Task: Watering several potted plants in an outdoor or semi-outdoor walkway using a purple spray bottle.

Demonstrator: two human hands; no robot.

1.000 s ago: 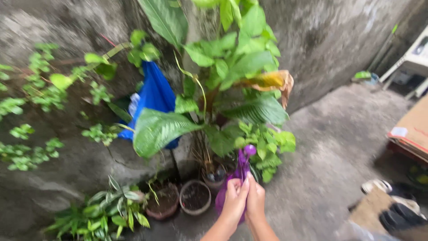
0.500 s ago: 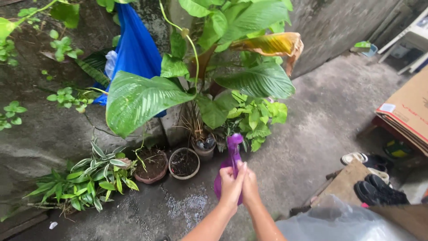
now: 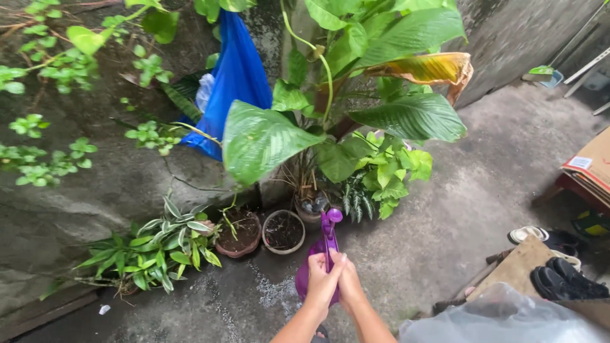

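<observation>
Obs.: both hands are closed together around the neck of a purple watering can (image 3: pixel 316 267), held in the air low in the head view, just in front of the person. The left hand (image 3: pixel 322 284) wraps the neck from the left; the right hand (image 3: pixel 349 287) presses against it from the right, fingers curled on the same grip. The spout points up and forward, its round purple tip (image 3: pixel 332 216) close to the rim of an empty-looking grey pot (image 3: pixel 283 231).

Surroundings: a brown pot (image 3: pixel 239 232) with a thin sprout stands beside the grey one; a striped-leaf plant (image 3: pixel 159 244) spreads to the left. A large-leaved plant (image 3: pixel 330 127) rises behind, one leaf yellowed (image 3: pixel 424 68). A blue plastic bag (image 3: pixel 232 82) hangs against the rough wall. The concrete floor (image 3: pixel 445 216) shows a wet patch (image 3: pixel 270 293) just below the can.

Risks, as judged from this frame:
- Two hands stacked on one narrow neck: grip looks cramped; if the plastic is wet, the can may twist or slip and drop onto the pots.
- Spout sits short of the grey pot's soil; a tilt here likely sends water onto the floor, enlarging the wet patch.
- Wet concrete underfoot: slip hazard.
- Footwear (image 3: pixel 562 279) and a clear plastic sheet (image 3: pixel 502 317) lie to the right; a step back could catch them.
- Water level in the can: cannot tell.
</observation>
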